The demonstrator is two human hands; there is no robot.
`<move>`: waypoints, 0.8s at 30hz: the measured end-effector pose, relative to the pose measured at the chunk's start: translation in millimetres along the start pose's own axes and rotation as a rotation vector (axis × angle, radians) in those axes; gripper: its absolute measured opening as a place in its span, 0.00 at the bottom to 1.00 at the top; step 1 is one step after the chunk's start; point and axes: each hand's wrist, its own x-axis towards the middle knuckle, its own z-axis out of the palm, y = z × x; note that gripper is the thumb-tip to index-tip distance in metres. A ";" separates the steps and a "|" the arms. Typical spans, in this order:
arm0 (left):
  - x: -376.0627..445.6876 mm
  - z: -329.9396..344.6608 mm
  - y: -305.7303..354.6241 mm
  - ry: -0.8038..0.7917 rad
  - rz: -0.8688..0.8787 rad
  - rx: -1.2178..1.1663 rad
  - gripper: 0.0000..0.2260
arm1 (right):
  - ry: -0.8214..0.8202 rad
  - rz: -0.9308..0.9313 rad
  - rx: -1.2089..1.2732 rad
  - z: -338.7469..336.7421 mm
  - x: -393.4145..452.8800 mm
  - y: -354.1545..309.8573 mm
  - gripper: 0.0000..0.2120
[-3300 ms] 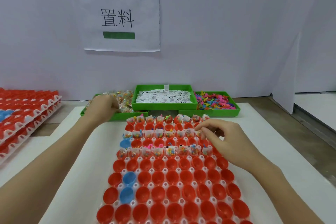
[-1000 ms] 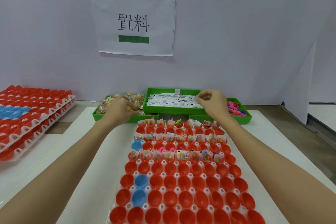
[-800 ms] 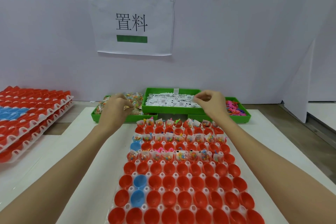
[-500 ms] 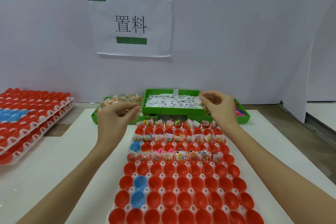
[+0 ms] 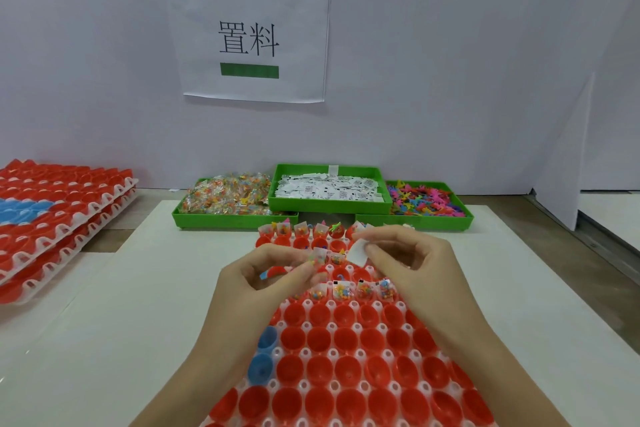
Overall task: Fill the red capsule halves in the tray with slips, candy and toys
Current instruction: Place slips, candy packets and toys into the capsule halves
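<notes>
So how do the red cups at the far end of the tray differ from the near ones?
The far red cups hold slips, candy packets and small toys; the near red cups sit bare. Both hands hover over the far cups, the left hand pinching a candy packet, the right hand a slip. Both groups share one white tray.

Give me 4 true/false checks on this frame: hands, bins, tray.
1. The right hand pinches a white slip. True.
2. The left hand is in the candy bin. False: it is over the tray, pinching a candy packet.
3. The slip bin sits between the candy bin and the toy bin. True.
4. Every capsule half in the tray is filled. False: the near rows are empty.
</notes>
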 end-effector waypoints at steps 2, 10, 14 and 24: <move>-2.9 2.0 0.2 -0.029 0.021 -0.029 0.06 | -0.006 0.001 0.007 6.9 -2.8 -1.7 0.10; -7.4 5.5 -1.6 -0.048 0.237 0.222 0.05 | -0.154 -0.092 0.005 10.2 -12.0 -8.3 0.05; -9.6 3.0 -3.2 -0.079 0.243 0.213 0.08 | -0.257 -0.100 -0.083 6.8 -12.7 -15.3 0.08; -2.1 -8.1 -3.2 -0.037 0.147 0.136 0.07 | 0.046 0.083 -0.735 -67.5 129.2 55.9 0.12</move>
